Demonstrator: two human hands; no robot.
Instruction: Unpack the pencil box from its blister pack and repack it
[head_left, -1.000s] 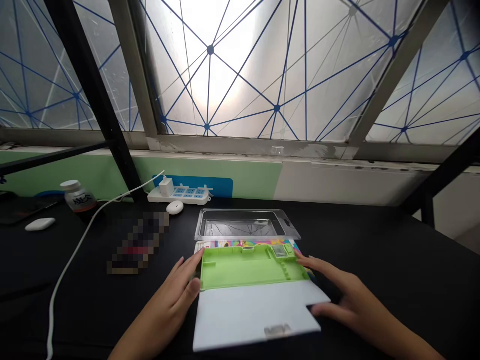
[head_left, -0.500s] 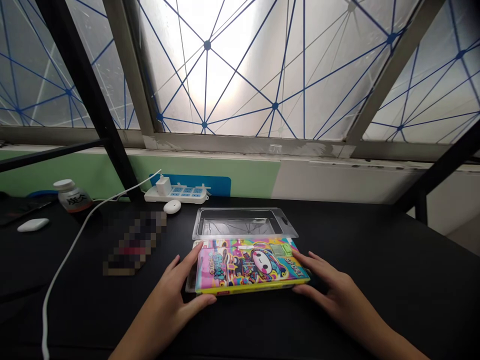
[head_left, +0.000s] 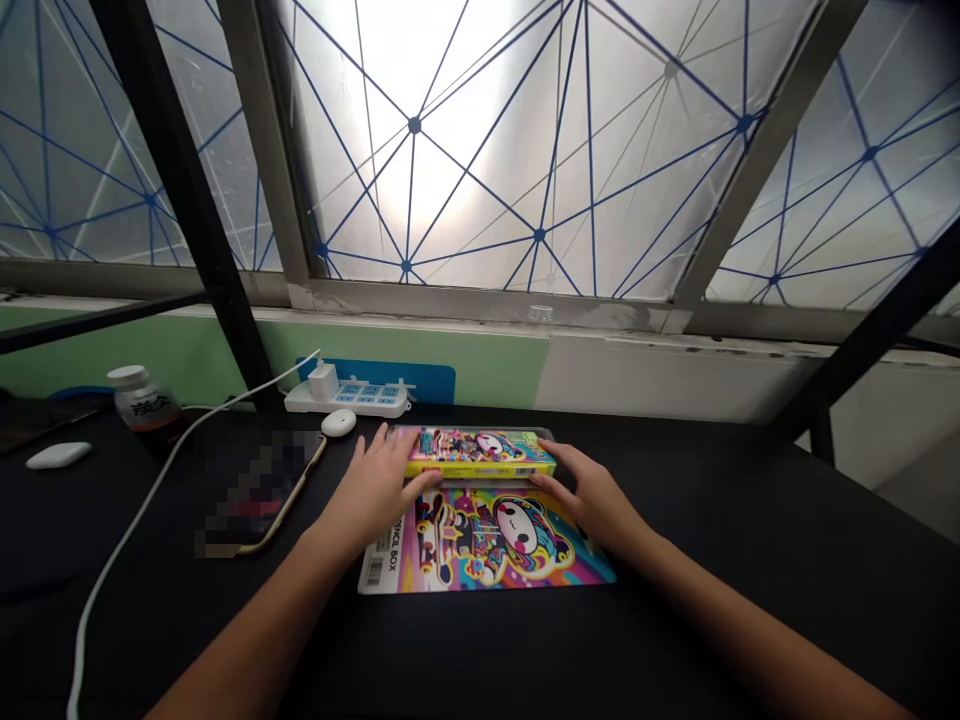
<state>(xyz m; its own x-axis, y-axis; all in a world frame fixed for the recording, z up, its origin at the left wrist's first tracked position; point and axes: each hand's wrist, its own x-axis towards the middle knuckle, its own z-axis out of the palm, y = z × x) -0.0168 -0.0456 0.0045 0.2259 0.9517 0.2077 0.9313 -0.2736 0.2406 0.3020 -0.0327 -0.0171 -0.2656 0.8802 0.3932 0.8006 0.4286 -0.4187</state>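
Note:
A colourful pencil box (head_left: 480,450) with a cartoon character on its lid and a yellow side lies between my two hands. My left hand (head_left: 379,485) grips its left end, fingers on top and thumb at the front edge. The right end is gripped by my right hand (head_left: 589,490), thumb in front. Under and around the box shows the rim of a clear plastic tray (head_left: 491,483); whether the box sits fully inside it I cannot tell. Nearer to me a printed backing card (head_left: 495,540) with "PENCIL BOX" lettering lies flat, partly beneath my wrists.
A phone (head_left: 281,490), partly blurred out, lies left of my left hand, with a round white case (head_left: 339,423) behind it. A power strip (head_left: 349,398), a white cable (head_left: 135,530), a bottle (head_left: 142,400) and a white oval object (head_left: 58,456) are also on the black table (head_left: 712,560).
Both hands have moved the pencil box away from me, over the clear tray. The backing card, previously covered by the box, now shows. The camera view has shifted slightly.

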